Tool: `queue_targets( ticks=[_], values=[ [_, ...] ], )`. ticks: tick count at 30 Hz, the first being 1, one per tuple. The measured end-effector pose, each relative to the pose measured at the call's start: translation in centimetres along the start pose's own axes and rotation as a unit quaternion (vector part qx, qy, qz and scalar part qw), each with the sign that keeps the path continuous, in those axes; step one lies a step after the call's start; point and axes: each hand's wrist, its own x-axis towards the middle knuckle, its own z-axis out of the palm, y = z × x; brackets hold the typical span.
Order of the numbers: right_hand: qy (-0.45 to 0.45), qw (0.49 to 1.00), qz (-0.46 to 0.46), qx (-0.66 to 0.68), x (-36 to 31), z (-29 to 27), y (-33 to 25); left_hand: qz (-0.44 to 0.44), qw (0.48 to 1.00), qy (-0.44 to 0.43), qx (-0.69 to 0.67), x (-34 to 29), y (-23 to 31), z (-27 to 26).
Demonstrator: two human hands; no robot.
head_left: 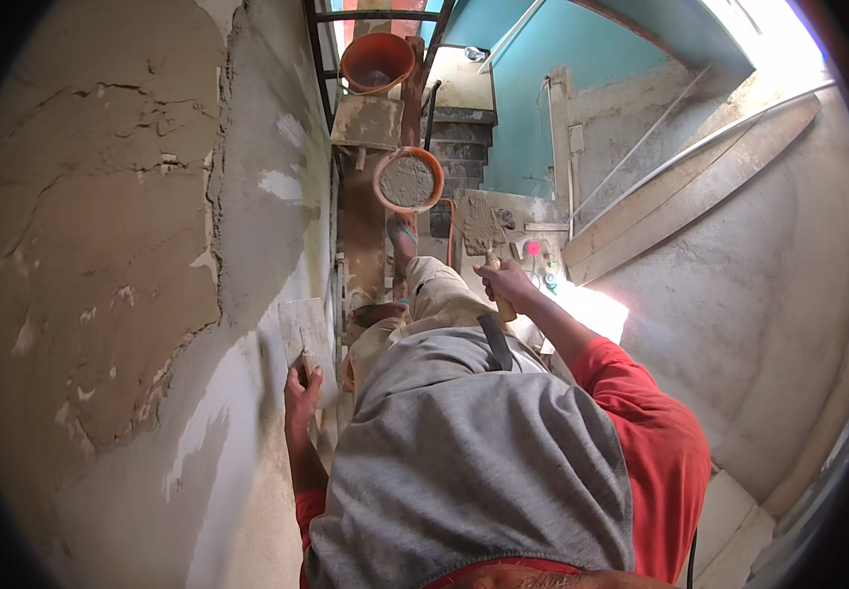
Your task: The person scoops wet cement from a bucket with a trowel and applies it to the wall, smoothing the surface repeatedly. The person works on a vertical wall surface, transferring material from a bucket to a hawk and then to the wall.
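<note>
My left hand [303, 395] grips the handle of a flat rectangular plastering float [299, 322], held upright close to the left wall. In my right hand [511, 285] is the wooden handle of a trowel [506, 310]. Its far end points at grey mortar [484, 228]; I cannot tell where blade ends and surface begins. Ahead of my feet, an orange bucket [378, 187] holds grey mortar. On the left wall a rough brownish plaster patch [120, 245] has cracks and a ragged edge beside smoother grey wall [267, 167].
I stand on a narrow raised plank [359, 221]. Farther off are a second orange bucket [377, 49], a dark ladder frame [375, 15] and stairs [461, 147] going down. A curved board [699, 187] leans along the right wall.
</note>
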Motion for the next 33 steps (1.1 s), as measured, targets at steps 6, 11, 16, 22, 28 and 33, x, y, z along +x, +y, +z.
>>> queue_targets(
  ticks=[6,11,16,22,28,33],
  values=[
    [-0.028,0.997,-0.043,-0.051,9.2,1.0,-1.7,-0.005,0.998,0.015,0.053,1.8,3.4,2.3],
    [-0.001,0.962,-0.141,-0.234,21.7,4.2,-1.6,-0.040,0.999,0.009,0.032,2.8,5.4,4.2],
    [-0.030,0.968,-0.156,-0.194,34.5,5.2,2.2,-0.074,0.997,-0.001,0.034,4.5,4.0,5.5],
    [0.148,0.927,-0.044,-0.341,42.4,1.3,4.6,-0.139,0.989,-0.032,0.038,6.3,2.2,5.9],
    [0.171,0.892,-0.125,-0.398,40.2,0.6,5.3,-0.105,0.994,-0.018,0.029,8.3,2.3,6.9],
    [0.237,0.892,-0.100,-0.371,39.0,1.0,3.9,-0.105,0.994,-0.032,0.016,9.5,3.3,7.3]
  ],
)
